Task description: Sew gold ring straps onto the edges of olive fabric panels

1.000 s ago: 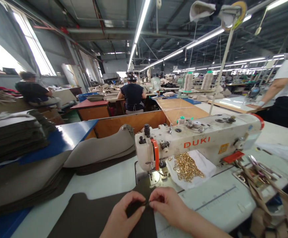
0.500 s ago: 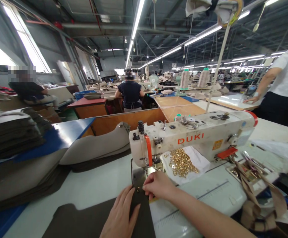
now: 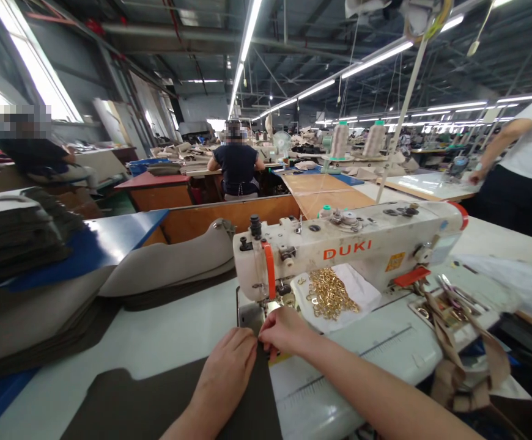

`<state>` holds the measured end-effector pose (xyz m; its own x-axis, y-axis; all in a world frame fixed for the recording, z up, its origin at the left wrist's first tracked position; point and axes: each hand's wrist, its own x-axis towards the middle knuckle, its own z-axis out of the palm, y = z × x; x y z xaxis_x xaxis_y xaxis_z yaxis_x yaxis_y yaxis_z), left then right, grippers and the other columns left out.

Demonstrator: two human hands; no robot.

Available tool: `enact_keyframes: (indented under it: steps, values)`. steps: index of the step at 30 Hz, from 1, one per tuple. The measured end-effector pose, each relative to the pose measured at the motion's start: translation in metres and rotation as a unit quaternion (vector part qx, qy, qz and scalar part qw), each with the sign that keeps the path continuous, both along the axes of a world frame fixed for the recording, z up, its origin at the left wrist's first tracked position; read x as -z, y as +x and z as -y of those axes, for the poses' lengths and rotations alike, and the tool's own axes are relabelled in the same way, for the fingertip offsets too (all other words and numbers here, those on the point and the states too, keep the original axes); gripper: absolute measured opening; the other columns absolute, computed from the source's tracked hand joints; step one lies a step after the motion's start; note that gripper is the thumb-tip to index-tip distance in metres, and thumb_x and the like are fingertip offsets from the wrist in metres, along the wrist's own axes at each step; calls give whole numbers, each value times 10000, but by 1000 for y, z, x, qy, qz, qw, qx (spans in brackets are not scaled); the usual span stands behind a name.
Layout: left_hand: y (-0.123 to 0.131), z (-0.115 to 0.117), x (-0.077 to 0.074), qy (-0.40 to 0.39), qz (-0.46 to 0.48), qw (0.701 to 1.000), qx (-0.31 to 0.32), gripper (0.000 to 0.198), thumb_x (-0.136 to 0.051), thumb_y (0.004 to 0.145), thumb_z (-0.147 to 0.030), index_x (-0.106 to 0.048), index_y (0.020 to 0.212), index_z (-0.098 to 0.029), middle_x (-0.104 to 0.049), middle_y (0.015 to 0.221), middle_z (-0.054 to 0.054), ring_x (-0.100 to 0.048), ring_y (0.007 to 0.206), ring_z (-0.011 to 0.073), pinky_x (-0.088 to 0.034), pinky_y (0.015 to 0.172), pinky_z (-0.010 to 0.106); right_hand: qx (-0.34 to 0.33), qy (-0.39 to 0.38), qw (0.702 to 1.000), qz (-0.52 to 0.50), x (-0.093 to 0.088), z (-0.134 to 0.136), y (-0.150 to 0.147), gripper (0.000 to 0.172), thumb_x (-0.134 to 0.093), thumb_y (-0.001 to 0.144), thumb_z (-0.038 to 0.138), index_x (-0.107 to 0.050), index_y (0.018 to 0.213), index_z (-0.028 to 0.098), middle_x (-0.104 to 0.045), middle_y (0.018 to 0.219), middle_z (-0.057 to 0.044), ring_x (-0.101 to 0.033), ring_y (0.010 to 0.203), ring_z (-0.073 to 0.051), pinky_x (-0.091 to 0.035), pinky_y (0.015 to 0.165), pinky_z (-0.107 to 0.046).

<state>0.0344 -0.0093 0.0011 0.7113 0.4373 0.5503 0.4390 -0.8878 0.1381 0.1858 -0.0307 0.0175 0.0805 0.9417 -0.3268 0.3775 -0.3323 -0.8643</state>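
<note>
**Dark fabric panel at the needle of the sewing machine**

Dark fabric panel (image 3: 156, 403) lies flat on the white desk (image 3: 169, 336), with its far edge at the needle area of the DUKI sewing machine (image 3: 353, 250). The left hand (image 3: 227, 366) rests palm down on the panel, its grip loose, with nothing enclosed. The right hand (image 3: 284, 330) touches the left at the fingertips, just in front of the presser foot. Its fingers are curled down onto the panel edge, and whether the grip pinches the fabric cannot be told. A heap of gold rings (image 3: 330, 293) lies on a white cloth (image 3: 362, 293) under the machine arm. Stacked grey panels (image 3: 169, 263) lie to the left of the machine.
</note>
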Motion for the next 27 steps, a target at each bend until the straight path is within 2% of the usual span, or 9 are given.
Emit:
enact_keyframes:
  steps: [5,7,10,13,16,18,21,27]
  values:
    - [2,-2,4,-24,13,1000,11,242,-384,854,-93,-583,770,-202,-650,749,32,-632,722,183,-558,701,310,-19,34,998,57,-1,2,1,207,-543,681,80,-623,521,184,-591,432,33,-561,370,-107,-419,418,-187]
    - [3,-3,4,-37,21,999,13,238,-386,855,-102,-579,758,-202,-648,742,32,-631,716,182,-556,693,309,-22,65,993,93,-1,5,4,208,-525,720,90,-653,584,182,-618,482,22,-583,423,-116,-435,472,-202]
    - [4,-4,3,-47,33,998,13,228,-395,854,-109,-578,750,-198,-655,747,39,-634,715,187,-555,692,322,-23,134,978,156,0,17,12,171,-534,783,137,-690,739,190,-696,720,-29,-639,695,-169,-461,680,-270]
    - [4,-5,2,-52,44,998,13,219,-409,848,-114,-580,743,-201,-662,749,38,-635,719,187,-552,699,327,-85,224,944,228,5,31,20,155,-538,837,176,-686,874,201,-684,910,-58,-584,908,-203,-408,834,-312]
    - [4,-5,1,-58,49,997,14,218,-418,843,-123,-580,729,-213,-664,733,30,-632,713,178,-551,703,314,-164,310,873,340,13,38,24,163,-502,878,173,-658,921,197,-655,895,-51,-540,891,-197,-405,803,-293]
    - [4,-4,0,-60,46,997,13,219,-418,840,-123,-577,723,-217,-661,730,27,-631,711,175,-549,700,307,-181,327,839,395,16,39,23,142,-499,886,176,-640,887,197,-637,868,-41,-519,867,-194,-406,764,-283]
    - [3,-4,1,-61,44,997,15,217,-416,845,-121,-579,736,-214,-660,741,28,-631,716,177,-548,700,312,-188,329,821,426,17,38,22,108,-518,877,169,-620,857,199,-619,855,-32,-504,853,-190,-403,741,-277]
    - [3,-7,-1,-50,1,998,33,235,-390,868,-114,-569,745,-206,-646,722,23,-616,683,172,-544,660,299,-189,341,810,437,19,38,21,102,-525,878,157,-610,832,190,-607,827,-33,-503,823,-191,-399,702,-282]
